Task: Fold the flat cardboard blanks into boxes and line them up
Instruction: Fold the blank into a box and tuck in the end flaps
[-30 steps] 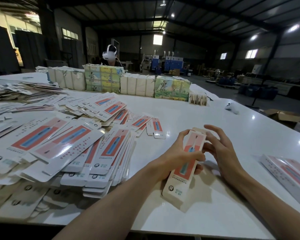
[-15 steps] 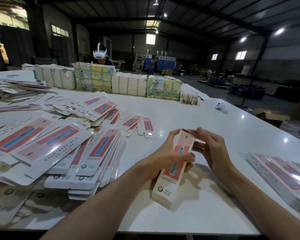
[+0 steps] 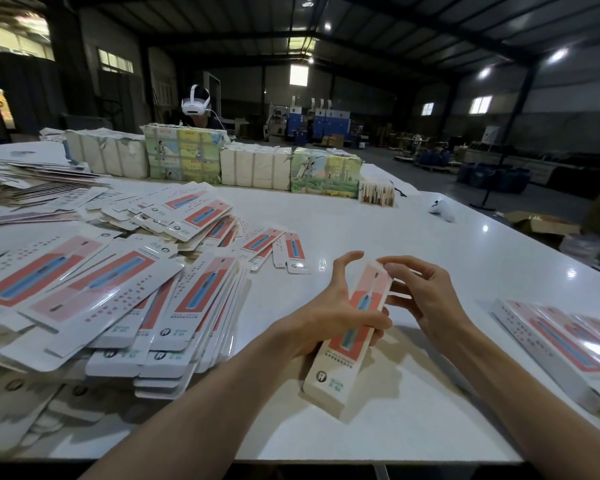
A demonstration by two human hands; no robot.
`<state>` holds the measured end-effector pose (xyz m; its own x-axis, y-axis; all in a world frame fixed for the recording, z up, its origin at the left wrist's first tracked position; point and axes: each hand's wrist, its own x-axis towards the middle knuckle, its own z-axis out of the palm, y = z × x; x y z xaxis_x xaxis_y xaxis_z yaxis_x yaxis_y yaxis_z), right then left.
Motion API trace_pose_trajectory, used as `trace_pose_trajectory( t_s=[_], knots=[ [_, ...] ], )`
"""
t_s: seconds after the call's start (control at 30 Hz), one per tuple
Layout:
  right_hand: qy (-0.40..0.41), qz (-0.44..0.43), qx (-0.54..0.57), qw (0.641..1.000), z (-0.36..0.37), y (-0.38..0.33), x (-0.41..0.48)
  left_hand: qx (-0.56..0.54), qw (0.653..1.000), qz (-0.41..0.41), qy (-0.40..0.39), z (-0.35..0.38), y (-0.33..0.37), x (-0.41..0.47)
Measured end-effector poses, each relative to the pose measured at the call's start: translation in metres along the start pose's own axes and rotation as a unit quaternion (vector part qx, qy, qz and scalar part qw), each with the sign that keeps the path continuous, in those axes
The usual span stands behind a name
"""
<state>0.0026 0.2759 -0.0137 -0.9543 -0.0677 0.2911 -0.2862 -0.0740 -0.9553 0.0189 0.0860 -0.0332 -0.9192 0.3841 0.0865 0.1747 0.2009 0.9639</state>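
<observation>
A long white box (image 3: pixel 343 362) printed with a red panel and a blue toothbrush is held tilted above the white table (image 3: pixel 378 233), its far end raised. My left hand (image 3: pixel 329 310) grips its middle from the left, thumb lifted. My right hand (image 3: pixel 426 299) is at the far end, fingertips curled on the top flap. A big heap of flat blanks (image 3: pixel 118 296) of the same print covers the table's left half. Folded boxes (image 3: pixel 561 344) lie side by side at the right edge.
Wrapped bundles of white and green-printed packs (image 3: pixel 250 164) stand in a row across the table's far side, a person with a white headset (image 3: pixel 196 105) behind them. A white controller (image 3: pixel 442 210) lies far right. Cardboard cartons (image 3: pixel 541 225) sit on the floor beyond the right edge.
My right fingers have shifted along the box's far end onto the flap, and my left thumb has lifted off the box. The box stays in about the same place.
</observation>
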Motion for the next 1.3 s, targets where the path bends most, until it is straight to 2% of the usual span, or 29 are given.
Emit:
trace_pose_trajectory(
  t_s=[0.17, 0.33, 0.47, 0.63, 0.9, 1.03, 1.2, 1.3],
  knots=[
    [-0.016, -0.019, -0.023, 0.999, -0.004, 0.0, -0.001, -0.008, 1.0, 0.016, -0.011, 0.0, 0.002, -0.001],
    [-0.064, -0.025, -0.006, 0.998, -0.002, 0.0, -0.002, -0.047, 0.999, 0.016, 0.004, -0.003, 0.001, -0.002],
    [-0.059, -0.04, -0.021, 0.997, 0.005, 0.004, -0.003, -0.064, 0.998, 0.013, 0.024, -0.005, 0.001, -0.002],
    [-0.065, -0.084, -0.076, 0.991, 0.003, 0.004, -0.008, -0.103, 0.995, 0.002, 0.012, -0.005, -0.002, -0.001],
    [-0.07, -0.079, -0.071, 0.992, 0.005, 0.006, -0.011, -0.128, 0.991, -0.021, 0.023, -0.004, -0.004, 0.002],
    [-0.048, -0.111, -0.19, 0.974, 0.01, 0.005, -0.01, -0.201, 0.979, -0.037, 0.015, -0.004, 0.003, 0.0],
    [-0.035, -0.173, -0.316, 0.932, 0.016, 0.006, -0.017, -0.365, 0.93, -0.026, 0.016, 0.0, 0.01, -0.001],
    [-0.056, -0.144, -0.359, 0.92, 0.023, -0.001, -0.02, -0.395, 0.918, -0.017, -0.02, 0.001, 0.015, -0.003]
  ],
)
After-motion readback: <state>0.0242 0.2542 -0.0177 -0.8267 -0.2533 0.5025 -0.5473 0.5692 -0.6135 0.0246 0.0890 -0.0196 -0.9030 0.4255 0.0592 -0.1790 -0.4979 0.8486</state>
